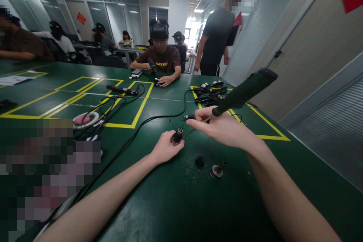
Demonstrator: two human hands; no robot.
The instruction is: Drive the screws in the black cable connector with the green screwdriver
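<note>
My left hand [167,147] is closed around a dark cylindrical part with a narrow metal tip [177,135], which points up. A screwdriver with a long dark green handle [245,91] slants across my right hand [224,128], its thin shaft pinched between thumb and fingers. The shaft reaches down to the side of the cylindrical part; whether its tip touches is too small to tell. Just beyond my right fingers shows a dark piece with a pointed metal end [189,116]. On the table nearer me lie a black round cap [199,162] and a round metal part with a stub [217,171].
A black cable [159,116] crosses the green table [170,211]. Bundled black cables [211,92] lie beyond my right hand. To the left are a tape roll [86,120] and a corded tool [121,90]. Opposite, a seated person [161,56] holds a power driver.
</note>
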